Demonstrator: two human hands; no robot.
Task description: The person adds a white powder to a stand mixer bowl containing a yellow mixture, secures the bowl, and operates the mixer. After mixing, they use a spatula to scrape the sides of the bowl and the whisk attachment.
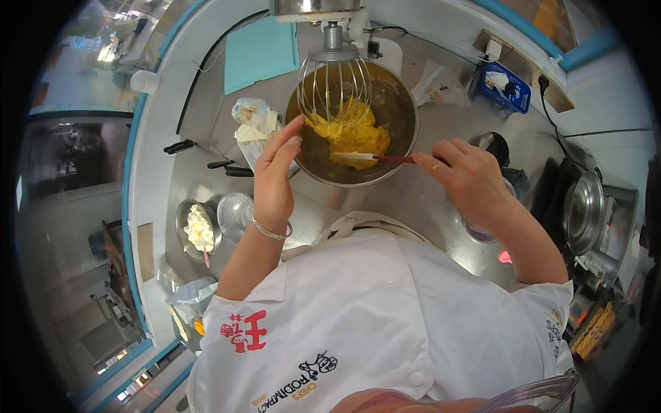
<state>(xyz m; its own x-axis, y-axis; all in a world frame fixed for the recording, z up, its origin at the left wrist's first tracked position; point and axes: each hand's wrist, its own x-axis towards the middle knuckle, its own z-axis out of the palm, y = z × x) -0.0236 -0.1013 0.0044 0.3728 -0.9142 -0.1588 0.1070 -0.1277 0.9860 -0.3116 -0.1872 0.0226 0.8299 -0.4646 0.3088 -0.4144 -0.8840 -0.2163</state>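
Below the mixer head (315, 7) hangs a wire whisk (335, 79), its lower wires in a yellow, dough-like mixture (368, 138). The mixture sits in a round metal mixing bowl (406, 155). My right hand (468, 172) is closed on the red handle of a spatula (396, 159), whose pale blade lies in the mixture at the near side. My left hand (277, 168) is at the bowl's left rim, fingers stretched out, holding nothing. Its fingertips reach over the rim near the whisk; whether they touch the bowl I cannot tell.
On the left, a metal bowl (180, 224) holds a creamy white mass beside a clear bowl (235, 213). A turquoise board (258, 55) lies at the back left. A blue basket (509, 89) stands back right, under wall sockets. Metal bowls (585, 213) line the right side.
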